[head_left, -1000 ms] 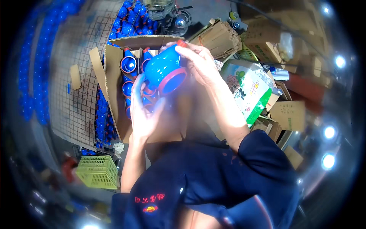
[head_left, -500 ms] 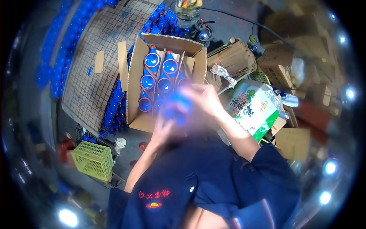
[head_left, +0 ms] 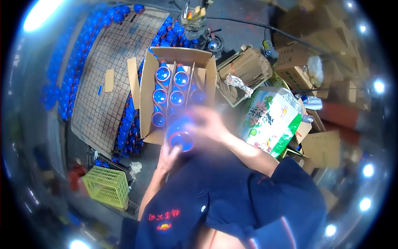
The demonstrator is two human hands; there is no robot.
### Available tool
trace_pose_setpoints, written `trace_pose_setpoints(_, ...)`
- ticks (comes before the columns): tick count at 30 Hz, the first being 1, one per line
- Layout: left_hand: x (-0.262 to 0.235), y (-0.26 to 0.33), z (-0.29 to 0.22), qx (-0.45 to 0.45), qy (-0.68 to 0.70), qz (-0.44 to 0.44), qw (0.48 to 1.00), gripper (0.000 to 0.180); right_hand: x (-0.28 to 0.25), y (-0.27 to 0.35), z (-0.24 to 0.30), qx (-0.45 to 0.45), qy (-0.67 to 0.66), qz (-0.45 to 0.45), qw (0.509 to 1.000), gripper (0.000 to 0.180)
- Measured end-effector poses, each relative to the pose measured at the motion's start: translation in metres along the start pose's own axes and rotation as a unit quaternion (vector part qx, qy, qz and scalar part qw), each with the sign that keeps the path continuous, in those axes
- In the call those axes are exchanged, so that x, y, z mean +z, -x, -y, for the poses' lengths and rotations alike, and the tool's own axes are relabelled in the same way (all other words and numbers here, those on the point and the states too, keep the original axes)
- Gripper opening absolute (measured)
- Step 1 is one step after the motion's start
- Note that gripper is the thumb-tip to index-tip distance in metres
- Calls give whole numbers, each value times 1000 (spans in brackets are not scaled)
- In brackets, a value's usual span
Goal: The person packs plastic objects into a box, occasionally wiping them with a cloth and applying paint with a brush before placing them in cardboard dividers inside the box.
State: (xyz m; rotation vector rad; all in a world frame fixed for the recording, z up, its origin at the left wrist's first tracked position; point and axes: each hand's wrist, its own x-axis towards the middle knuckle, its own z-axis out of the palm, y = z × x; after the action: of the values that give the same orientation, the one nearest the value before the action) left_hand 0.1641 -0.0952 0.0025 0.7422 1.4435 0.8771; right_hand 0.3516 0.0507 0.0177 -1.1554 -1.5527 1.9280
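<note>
Both my hands hold one blue cup-shaped plastic piece with a red rim [head_left: 181, 133], its open end toward me. My left hand [head_left: 169, 155] grips it from below. My right hand [head_left: 209, 121], blurred, is on its upper right side. The piece hangs over the near edge of an open cardboard box [head_left: 146, 108] on the floor. Inside the box, several blue pieces with red rims [head_left: 170, 87] stand in cardboard dividers.
Left of the box lies a wire grid panel [head_left: 103, 74] with many blue pieces [head_left: 126, 128] along its edges. A green plastic crate [head_left: 107, 186] sits lower left. A green and white printed carton [head_left: 271, 120] and stacked flattened cardboard [head_left: 244, 68] lie on the right.
The blue piece has come down from close to the camera toward the near edge of the box, both hands staying on it. The view has shifted so the box sits lower and nearer centre.
</note>
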Motion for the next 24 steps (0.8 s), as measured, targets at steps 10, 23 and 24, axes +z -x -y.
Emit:
trace_pose_setpoints(10, 32, -14, -7, -12, 20, 21, 1000, 47, -30, 35, -9, 42, -53, -42, 997, 55)
trace_pose_setpoints(23, 67, -17, -29, 10, -66, 31, 997, 50, -46, 47, -5, 14, -83, -67, 994, 46)
trace_pose_setpoints(24, 66, -18, -23, 19, -79, 29, 996, 52, -48, 48, 0, 30, -74, -64, 995, 43)
